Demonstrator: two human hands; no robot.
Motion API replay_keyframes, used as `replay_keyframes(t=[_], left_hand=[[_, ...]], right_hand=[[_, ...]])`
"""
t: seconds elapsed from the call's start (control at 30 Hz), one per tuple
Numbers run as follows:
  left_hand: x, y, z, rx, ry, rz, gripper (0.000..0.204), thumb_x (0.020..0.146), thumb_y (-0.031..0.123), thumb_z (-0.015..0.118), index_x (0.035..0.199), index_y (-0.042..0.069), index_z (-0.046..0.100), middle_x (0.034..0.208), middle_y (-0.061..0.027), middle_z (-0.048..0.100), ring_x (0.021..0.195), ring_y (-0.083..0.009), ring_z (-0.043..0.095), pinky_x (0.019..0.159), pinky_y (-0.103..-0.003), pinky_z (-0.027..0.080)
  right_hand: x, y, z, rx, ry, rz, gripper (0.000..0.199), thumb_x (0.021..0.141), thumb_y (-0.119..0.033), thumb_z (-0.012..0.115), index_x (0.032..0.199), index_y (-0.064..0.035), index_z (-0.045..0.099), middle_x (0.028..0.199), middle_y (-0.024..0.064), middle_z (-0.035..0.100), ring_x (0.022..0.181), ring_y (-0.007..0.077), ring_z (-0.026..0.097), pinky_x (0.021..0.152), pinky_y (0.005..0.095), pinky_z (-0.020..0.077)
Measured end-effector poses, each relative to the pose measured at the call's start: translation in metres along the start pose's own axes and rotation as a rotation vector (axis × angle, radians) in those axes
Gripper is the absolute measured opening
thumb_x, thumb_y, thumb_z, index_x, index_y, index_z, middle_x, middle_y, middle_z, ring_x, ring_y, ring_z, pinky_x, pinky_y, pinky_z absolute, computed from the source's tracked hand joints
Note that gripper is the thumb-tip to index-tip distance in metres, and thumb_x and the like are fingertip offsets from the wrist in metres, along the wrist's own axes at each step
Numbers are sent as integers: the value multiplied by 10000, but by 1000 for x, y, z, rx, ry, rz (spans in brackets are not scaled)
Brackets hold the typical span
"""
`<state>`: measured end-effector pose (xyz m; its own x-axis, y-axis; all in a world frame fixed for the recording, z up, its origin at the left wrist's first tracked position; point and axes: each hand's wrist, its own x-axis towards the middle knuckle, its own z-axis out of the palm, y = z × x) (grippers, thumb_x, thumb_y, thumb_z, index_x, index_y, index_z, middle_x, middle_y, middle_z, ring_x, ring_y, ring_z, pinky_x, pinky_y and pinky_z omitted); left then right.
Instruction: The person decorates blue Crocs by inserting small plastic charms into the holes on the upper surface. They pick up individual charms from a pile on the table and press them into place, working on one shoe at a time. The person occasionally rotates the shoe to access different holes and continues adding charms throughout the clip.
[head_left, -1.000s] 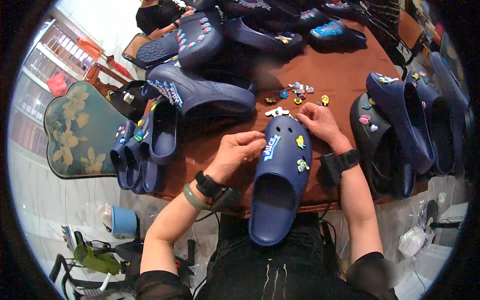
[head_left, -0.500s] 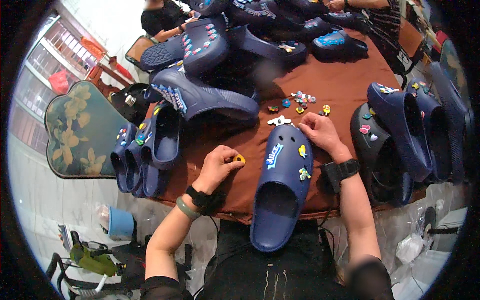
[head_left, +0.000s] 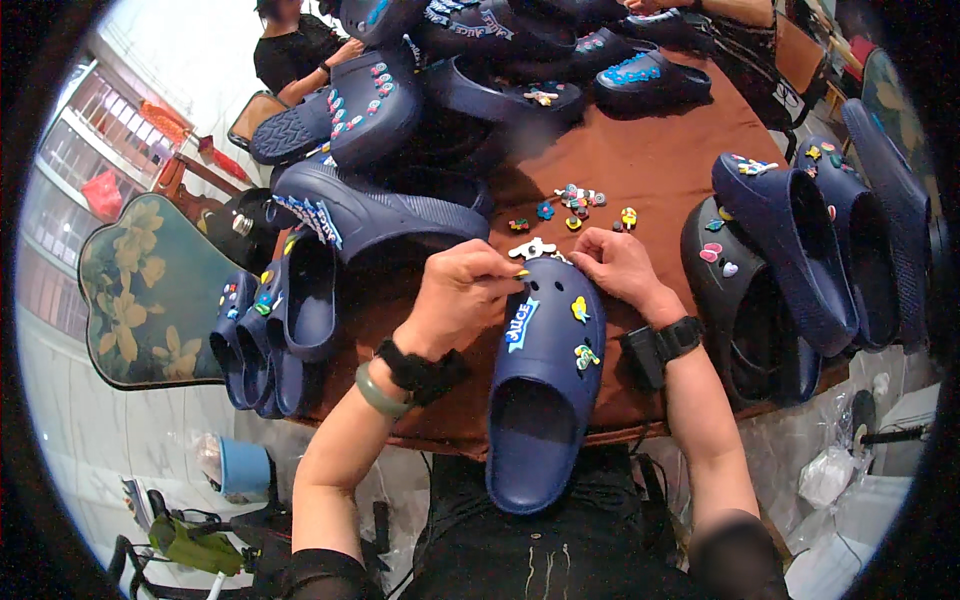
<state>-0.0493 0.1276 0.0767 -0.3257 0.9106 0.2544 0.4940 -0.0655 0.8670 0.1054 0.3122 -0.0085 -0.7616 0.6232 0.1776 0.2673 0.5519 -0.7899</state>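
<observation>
Head view: navy foam clog lies toe-away on the brown counter, heel overhanging the near edge. Left hand curled at the toe, fingertips pinched on something small, likely a charm; I can't make it out. Right hand bent, steadying the toe's right side, holding nothing I can see. Loose charms just beyond.

Clog looks light, springy, mildly grippy; best held by the toe sides or heel rim. Charms tiny, easily dropped.
</observation>
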Motion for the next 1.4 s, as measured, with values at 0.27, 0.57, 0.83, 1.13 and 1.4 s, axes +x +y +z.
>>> replay_keyframes(t=[0.27,0.57,0.83,1.13,1.4], left_hand=[[2,-17,7,397,-118,467,225,737,-99,655,918,22,709,890,-101,669,852,-269,676,767,-316,553],[12,-21,2,-79,-204,-91,133,794,-15,712,923,13,724,863,-65,657,814,-173,625,718,-274,495],[32,-30,-5,198,-360,177,103,800,133,737,857,48,729,801,-74,630,785,-248,589,707,-356,466],[60,0,-10,646,-736,537,128,818,148,627,767,54,697,869,-90,601,881,-302,580,771,-408,446],[39,-16,0,-78,-421,-220,135,788,113,767,847,-6,743,831,-80,637,792,-179,599,731,-297,473]], right_hand=[[-1,-2,1,-17,34,-82,182,827,-227,699,870,-53,669,755,111,680,689,236,666,633,349,507],[1,-1,2,-35,30,-72,198,826,-263,698,862,-70,675,769,110,684,712,259,669,647,374,510],[1,-1,1,-34,16,-66,181,832,-230,702,867,-56,668,748,99,679,670,220,658,628,341,506],[0,1,3,30,22,-21,198,822,-285,696,864,-91,685,755,107,682,709,278,669,639,394,511],[1,-4,0,54,0,-4,157,872,-179,688,871,-25,660,742,52,666,662,110,617,610,282,490]])
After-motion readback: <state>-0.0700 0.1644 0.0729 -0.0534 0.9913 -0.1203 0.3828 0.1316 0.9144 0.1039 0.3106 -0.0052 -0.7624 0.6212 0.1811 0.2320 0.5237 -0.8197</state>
